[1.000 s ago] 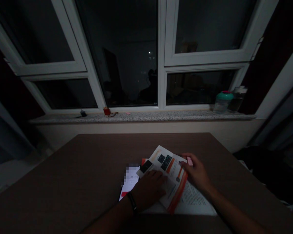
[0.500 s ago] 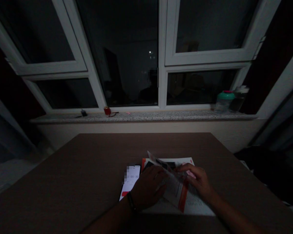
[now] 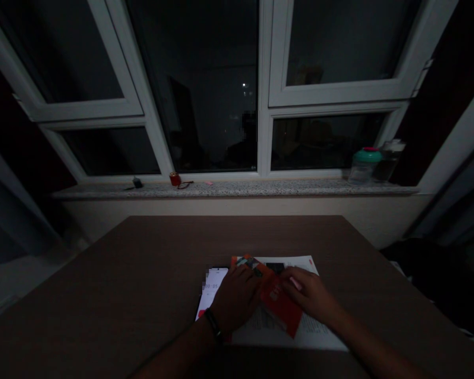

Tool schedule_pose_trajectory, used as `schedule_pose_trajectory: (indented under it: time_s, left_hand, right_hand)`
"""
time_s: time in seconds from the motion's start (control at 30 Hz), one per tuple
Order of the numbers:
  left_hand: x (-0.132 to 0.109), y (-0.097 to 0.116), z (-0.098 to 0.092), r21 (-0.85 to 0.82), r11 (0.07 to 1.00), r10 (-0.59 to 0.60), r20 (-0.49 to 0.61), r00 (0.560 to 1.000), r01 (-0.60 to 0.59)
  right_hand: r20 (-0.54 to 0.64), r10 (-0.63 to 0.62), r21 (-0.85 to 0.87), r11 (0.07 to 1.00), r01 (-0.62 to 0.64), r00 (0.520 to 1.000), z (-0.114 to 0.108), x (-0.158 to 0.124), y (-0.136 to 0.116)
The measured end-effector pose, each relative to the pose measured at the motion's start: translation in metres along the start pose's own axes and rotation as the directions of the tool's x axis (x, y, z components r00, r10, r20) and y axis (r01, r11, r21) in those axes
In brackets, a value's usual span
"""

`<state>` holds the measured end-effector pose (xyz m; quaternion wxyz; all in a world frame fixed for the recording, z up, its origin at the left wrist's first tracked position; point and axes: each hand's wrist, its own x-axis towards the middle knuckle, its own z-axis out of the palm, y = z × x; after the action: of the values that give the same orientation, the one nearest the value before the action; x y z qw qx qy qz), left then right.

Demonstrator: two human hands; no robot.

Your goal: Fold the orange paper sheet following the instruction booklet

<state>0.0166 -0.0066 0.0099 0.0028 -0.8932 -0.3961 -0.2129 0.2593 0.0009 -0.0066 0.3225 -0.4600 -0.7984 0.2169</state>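
A red and orange booklet (image 3: pixel 282 305) lies tilted over white printed sheets (image 3: pixel 319 334) on the brown table. My left hand (image 3: pixel 239 295), with a dark band at the wrist, rests on the booklet's left part, its fingers bent over it. At the booklet's right edge, my right hand (image 3: pixel 306 292) has its fingers curled together, with something small and pink (image 3: pixel 295 282) showing by them. A lit phone (image 3: pixel 213 287) lies left of the papers, partly covered by my left hand.
Beyond the table (image 3: pixel 189 237), a speckled windowsill (image 3: pixel 237 188) holds a red jar (image 3: pixel 175 179), a small dark bottle (image 3: pixel 137 182) and a clear container with a turquoise lid (image 3: pixel 365 166). Dark fabric (image 3: pixel 414 263) lies at the right.
The lifted page with a red edge has turned over, and a red and orange printed side now shows. My right hand has moved slightly left with its fingers more curled.
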Motion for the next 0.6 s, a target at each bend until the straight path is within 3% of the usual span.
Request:
schedule_pose_trajectory:
  time_s: [0.27, 0.6]
  left_hand:
    - [-0.005, -0.004, 0.010, -0.069, 0.996, -0.041, 0.114, 0.993, 0.049]
    - [-0.007, -0.011, 0.020, -0.050, 0.995, -0.074, 0.179, 0.981, 0.084]
  right_hand:
    - [-0.127, 0.199, -0.022, 0.979, -0.203, 0.972, 0.002, 0.004, 0.007]
    - [-0.158, 0.432, 0.400, 0.850, -0.342, 0.888, 0.013, 0.008, 0.030]
